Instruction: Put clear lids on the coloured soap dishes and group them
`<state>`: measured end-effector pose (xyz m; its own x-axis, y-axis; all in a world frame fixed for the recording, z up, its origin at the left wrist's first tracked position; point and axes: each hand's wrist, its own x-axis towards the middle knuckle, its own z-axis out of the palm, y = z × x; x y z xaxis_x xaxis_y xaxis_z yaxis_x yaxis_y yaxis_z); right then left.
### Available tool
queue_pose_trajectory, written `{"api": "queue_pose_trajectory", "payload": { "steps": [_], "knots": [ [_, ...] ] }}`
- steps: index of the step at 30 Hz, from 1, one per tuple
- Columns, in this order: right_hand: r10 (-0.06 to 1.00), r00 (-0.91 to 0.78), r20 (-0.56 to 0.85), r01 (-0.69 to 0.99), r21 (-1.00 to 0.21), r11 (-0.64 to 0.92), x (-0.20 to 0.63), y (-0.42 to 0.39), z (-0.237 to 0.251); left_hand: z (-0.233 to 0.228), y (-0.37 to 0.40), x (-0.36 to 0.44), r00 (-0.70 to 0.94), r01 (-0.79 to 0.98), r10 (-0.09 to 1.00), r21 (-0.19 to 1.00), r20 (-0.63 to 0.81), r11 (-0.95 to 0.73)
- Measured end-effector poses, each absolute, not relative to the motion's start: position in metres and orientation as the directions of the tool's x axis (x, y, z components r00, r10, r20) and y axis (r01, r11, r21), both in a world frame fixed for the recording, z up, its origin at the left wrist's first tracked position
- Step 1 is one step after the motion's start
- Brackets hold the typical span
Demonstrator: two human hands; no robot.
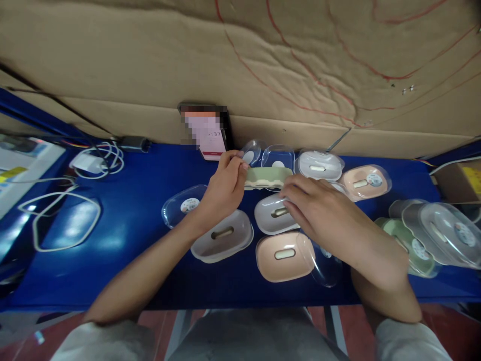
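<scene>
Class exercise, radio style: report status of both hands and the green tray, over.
Left hand pinching green tray by its end. Right hand on its other end, over grey tray. Clear lids crowd behind.

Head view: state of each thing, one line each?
Left hand: pinching the green tray's left end.
Right hand: at the tray's right end, resting over a grey dish.
Green tray: lifted off the table, level.
Pink dish: flat on the blue table, clear lid beside it.
Grey dish: flat, no lid on.
Phone: propped against cardboard, screen lit.
Clear lid: lying loose on the table.
</scene>
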<state>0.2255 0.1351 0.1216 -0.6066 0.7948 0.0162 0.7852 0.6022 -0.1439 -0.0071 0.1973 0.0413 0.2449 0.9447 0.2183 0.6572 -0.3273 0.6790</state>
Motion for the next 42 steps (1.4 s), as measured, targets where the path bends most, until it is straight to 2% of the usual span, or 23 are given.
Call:
{"api": "queue_pose_trajectory", "payload": {
  "steps": [5,7,9,11,13,15,17,21,25,27,28,30,32,34,36,40,42],
  "knots": [
    [0.752,-0.654,-0.084,0.738,-0.29,0.609,0.228,0.127,0.119,0.04,0.199,-0.008,0.254,0.684,0.945,0.653,0.204,-0.325],
    [0.765,-0.642,-0.052,0.732,-0.339,0.591,0.239,0.129,0.125,0.045,0.198,-0.009,0.294,0.685,0.938,0.644,0.184,-0.341],
    [0.821,-0.571,0.014,0.772,-0.331,0.543,0.256,0.133,0.133,0.052,0.194,-0.01,0.341,0.689,0.926,0.626,0.165,-0.365],
    [0.899,-0.435,0.044,0.866,-0.251,0.432,0.276,0.134,0.136,0.059,0.189,-0.01,0.387,0.69,0.907,0.6,0.167,-0.405],
    [0.966,-0.259,0.01,0.961,-0.101,0.258,0.292,0.127,0.128,0.065,0.184,-0.011,0.448,0.681,0.874,0.561,0.188,-0.47],
    [0.993,-0.106,-0.052,0.993,0.04,0.109,0.302,0.113,0.107,0.069,0.178,-0.011,0.531,0.658,0.82,0.508,0.212,-0.557],
    [0.997,-0.028,-0.071,0.996,0.08,0.033,0.305,0.095,0.079,0.072,0.172,-0.011,0.628,0.613,0.744,0.445,0.227,-0.653],
    [0.996,0.061,0.058,0.995,-0.081,-0.056,0.303,0.071,0.038,0.075,0.165,-0.007,0.76,0.528,0.62,0.37,0.196,-0.764],
    [0.98,0.071,0.186,0.935,-0.355,0.0,0.308,0.069,0.033,0.078,0.164,-0.003,0.775,0.557,0.619,0.324,0.127,-0.765],
    [0.972,0.061,0.227,0.903,-0.428,0.044,0.311,0.069,0.037,0.081,0.163,-0.002,0.775,0.567,0.619,0.292,0.129,-0.77],
    [0.961,0.078,0.266,0.909,-0.414,0.041,0.312,0.068,0.038,0.082,0.161,-0.002,0.774,0.57,0.617,0.267,0.143,-0.777],
    [0.918,0.135,0.374,0.95,-0.312,-0.013,0.312,0.063,0.038,0.086,0.153,0.001,0.789,0.556,0.588,0.201,0.178,-0.806],
    [0.887,0.149,0.438,0.974,-0.22,-0.055,0.307,0.056,0.035,0.088,0.139,0.006,0.841,0.49,0.51,0.146,0.181,-0.859],
    [0.912,0.109,0.396,0.978,-0.205,-0.028,0.299,0.049,0.031,0.088,0.123,0.013,0.89,0.419,0.431,0.106,0.146,-0.902],
    [0.945,0.058,0.322,0.98,-0.198,0.007,0.29,0.044,0.026,0.084,0.109,0.02,0.908,0.402,0.406,0.052,0.103,-0.914],
    [0.965,0.081,0.25,0.992,-0.109,-0.055,0.276,0.046,0.018,0.065,0.096,0.03,0.877,0.481,0.476,-0.115,0.074,-0.869],
    [0.966,0.104,0.238,0.993,-0.082,-0.087,0.274,0.051,0.016,0.054,0.097,0.033,0.849,0.527,0.523,-0.154,0.068,-0.836]
  ]
}}
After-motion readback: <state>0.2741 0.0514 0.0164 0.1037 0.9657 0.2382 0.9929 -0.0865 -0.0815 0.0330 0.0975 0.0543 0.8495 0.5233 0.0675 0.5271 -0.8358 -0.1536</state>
